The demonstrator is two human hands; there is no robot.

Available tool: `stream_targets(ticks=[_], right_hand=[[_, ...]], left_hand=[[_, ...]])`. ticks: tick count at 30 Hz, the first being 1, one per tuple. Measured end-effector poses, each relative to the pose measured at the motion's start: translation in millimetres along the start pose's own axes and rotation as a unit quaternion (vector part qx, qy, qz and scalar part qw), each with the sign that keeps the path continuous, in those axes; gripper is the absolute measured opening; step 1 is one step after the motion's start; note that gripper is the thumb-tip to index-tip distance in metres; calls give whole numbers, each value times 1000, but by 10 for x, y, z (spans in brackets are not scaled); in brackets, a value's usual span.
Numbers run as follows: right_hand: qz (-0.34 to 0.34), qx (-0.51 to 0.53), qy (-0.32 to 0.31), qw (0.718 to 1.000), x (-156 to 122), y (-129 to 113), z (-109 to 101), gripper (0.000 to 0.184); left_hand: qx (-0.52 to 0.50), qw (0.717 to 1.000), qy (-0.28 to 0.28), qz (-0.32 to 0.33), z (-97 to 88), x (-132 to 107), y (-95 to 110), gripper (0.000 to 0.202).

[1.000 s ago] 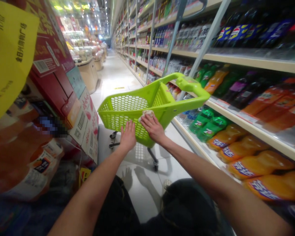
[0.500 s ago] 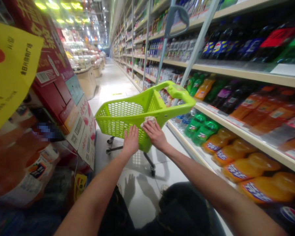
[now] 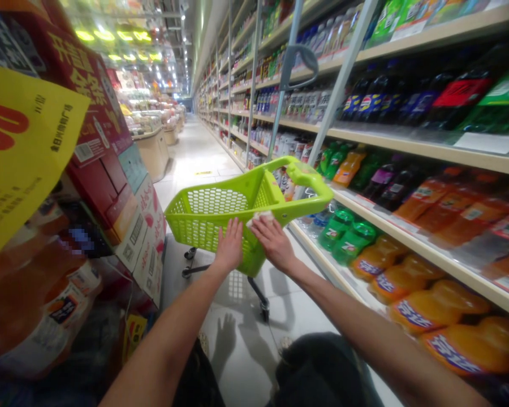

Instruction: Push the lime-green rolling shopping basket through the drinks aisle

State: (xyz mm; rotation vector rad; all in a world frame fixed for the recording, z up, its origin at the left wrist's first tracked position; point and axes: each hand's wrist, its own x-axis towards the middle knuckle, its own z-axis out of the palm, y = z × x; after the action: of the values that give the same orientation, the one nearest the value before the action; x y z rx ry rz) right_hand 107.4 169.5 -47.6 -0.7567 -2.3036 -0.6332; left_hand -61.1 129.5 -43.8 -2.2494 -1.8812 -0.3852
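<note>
A lime-green plastic shopping cart [image 3: 203, 217] on small wheels stands in the aisle in front of me, its handle [image 3: 309, 183] to the right. My left hand [image 3: 229, 247] lies flat with fingers spread against the cart's near mesh wall. My right hand [image 3: 274, 240] presses a small white cloth [image 3: 261, 217] onto the cart's upper rim; only the cloth's edge shows past the fingers.
Shelves of soda bottles [image 3: 407, 282] run along the right. Red boxes and a yellow sign [image 3: 21, 164] stack on the left. A grey ladder frame [image 3: 322, 118] leans on the shelving behind the cart. The white tiled aisle [image 3: 195, 152] stretches ahead.
My view has tilted up and shifted a little. Both hands stay on the cart; the right hand with the cloth has slid slightly along the rim.
</note>
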Motion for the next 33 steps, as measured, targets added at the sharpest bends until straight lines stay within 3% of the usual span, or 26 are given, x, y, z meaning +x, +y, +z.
stream_targets(ticks=[3, 6, 11, 14, 17, 21, 24, 33], right_hand=[[55, -56, 52, 995, 270, 197, -278, 40], [79, -88, 70, 990, 390, 387, -478, 39], [131, -96, 108, 981, 384, 584, -652, 43], [145, -93, 63, 983, 346, 603, -649, 45], [136, -83, 16, 987, 301, 466, -533, 44], [56, -49, -20, 997, 269, 116, -316, 43], [16, -41, -38, 998, 250, -9, -282, 41], [55, -93, -28, 994, 47, 425, -853, 36]], left_hand=[[-11, 999, 18, -35, -82, 154, -56, 75], [-28, 995, -40, -83, -151, 273, -113, 80], [-42, 990, -98, -91, -259, 292, -146, 85], [-46, 988, -119, -90, -320, 223, -94, 87], [-46, 987, -127, -89, -363, 134, -9, 89], [-47, 988, -119, -86, -413, 33, 101, 90], [-45, 989, -124, -74, -463, -20, 156, 86], [-57, 986, -133, -78, -548, -115, 257, 79]])
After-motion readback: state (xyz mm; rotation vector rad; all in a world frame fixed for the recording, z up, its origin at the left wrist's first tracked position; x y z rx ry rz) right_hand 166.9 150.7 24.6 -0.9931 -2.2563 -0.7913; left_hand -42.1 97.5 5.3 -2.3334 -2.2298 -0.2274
